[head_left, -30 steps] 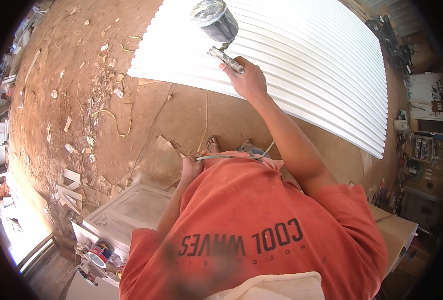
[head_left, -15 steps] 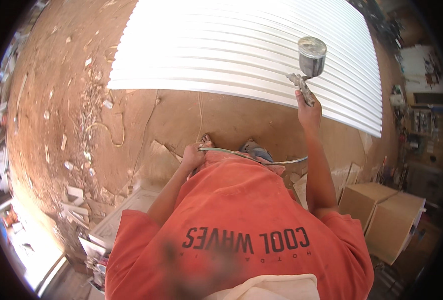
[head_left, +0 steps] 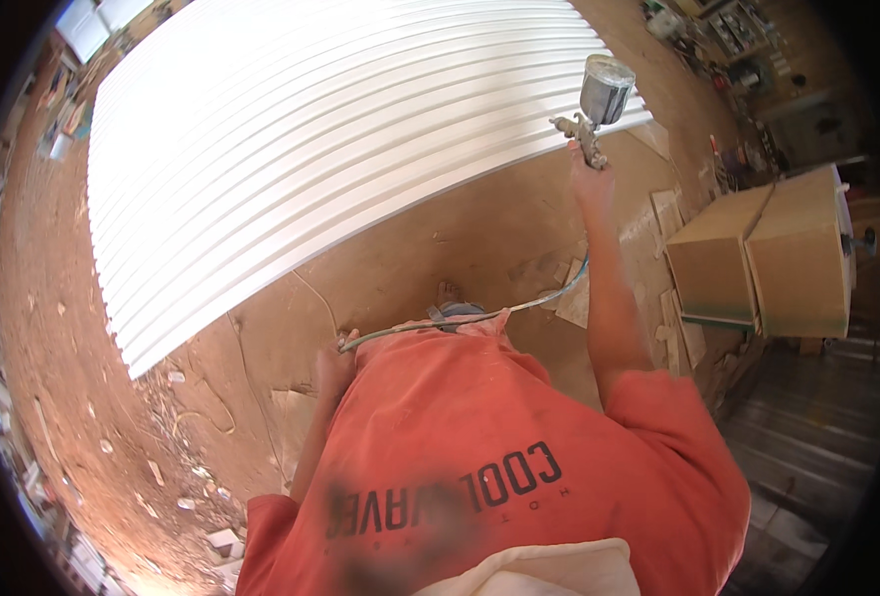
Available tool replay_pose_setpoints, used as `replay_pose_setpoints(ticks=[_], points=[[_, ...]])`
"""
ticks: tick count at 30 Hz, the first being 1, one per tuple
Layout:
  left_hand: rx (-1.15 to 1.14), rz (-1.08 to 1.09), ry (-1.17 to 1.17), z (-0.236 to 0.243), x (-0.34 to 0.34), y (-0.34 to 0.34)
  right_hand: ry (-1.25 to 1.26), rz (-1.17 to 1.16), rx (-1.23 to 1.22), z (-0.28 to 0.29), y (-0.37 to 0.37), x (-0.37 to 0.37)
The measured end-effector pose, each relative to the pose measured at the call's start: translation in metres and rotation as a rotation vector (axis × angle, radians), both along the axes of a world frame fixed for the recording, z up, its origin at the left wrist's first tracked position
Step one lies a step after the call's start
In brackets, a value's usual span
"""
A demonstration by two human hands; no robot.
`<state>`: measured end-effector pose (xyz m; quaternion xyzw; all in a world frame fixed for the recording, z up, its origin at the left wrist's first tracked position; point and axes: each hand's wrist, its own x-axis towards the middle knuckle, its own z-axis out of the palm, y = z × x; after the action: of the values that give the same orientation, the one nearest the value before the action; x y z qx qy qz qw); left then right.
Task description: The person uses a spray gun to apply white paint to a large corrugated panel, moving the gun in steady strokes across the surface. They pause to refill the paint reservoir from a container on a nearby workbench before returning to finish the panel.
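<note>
On my feed, the right hand [head_left: 593, 181] curls round the spray gun [head_left: 605, 94] by the right end of the ribbed sheet [head_left: 340, 149] (spraying, I judge), the left hand [head_left: 334, 373] gripping the hose [head_left: 551, 297]; the next pass calls for even height

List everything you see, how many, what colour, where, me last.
Spray gun: one, grey, upper right
Cup: one, grey, on the gun
Ridged sheet: one, white, top
Hose: one, greenish, centre
Boxes: seemingly two, tan, right
Cords: several, yellowish, lower left
Scraps: many, pale, left and right
Ground: one, brown, around the sheet
Clutter: uncounted, mixed, outer edges
Shirt: one, red, lower centre
Cloth: one, cream, bottom
Foot: one visible, centre
Left hand: one, on the hose
Right hand: one, on the gun
</note>
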<state>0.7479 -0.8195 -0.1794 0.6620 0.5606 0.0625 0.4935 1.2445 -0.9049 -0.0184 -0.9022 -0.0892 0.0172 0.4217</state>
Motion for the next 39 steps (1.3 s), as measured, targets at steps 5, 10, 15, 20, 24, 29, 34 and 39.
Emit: replay_pose_setpoints(ticks=[5, 10, 15, 20, 24, 29, 34, 39], points=[[0.048, -0.108, 0.053, -0.017, 0.069, -0.024, -0.145, -0.116, -0.049, -0.006, -0.043, 0.105], [0.095, -0.169, -0.013, -0.008, 0.115, -0.041, -0.024, -0.121, -0.173, 0.002, -0.060, 0.138], [0.092, -0.163, 0.120, 0.007, 0.126, -0.055, 0.063, 0.236, 0.021, -0.014, -0.031, 0.097], [0.052, -0.131, 0.175, 0.017, 0.123, -0.061, 0.215, 0.501, 0.133, -0.031, 0.009, 0.045], [0.023, -0.064, 0.197, 0.005, 0.115, -0.070, 0.261, 0.667, 0.139, -0.034, 0.032, 0.006], [0.011, -0.047, 0.242, 0.006, 0.124, -0.075, 0.350, 0.824, 0.092, -0.023, 0.026, -0.014], [-0.034, -0.057, 0.209, 0.016, 0.138, -0.071, 0.229, 0.570, 0.151, -0.036, 0.000, 0.009], [-0.061, -0.078, 0.113, 0.022, 0.152, -0.065, 0.220, 0.382, 0.100, -0.020, -0.034, 0.068]])
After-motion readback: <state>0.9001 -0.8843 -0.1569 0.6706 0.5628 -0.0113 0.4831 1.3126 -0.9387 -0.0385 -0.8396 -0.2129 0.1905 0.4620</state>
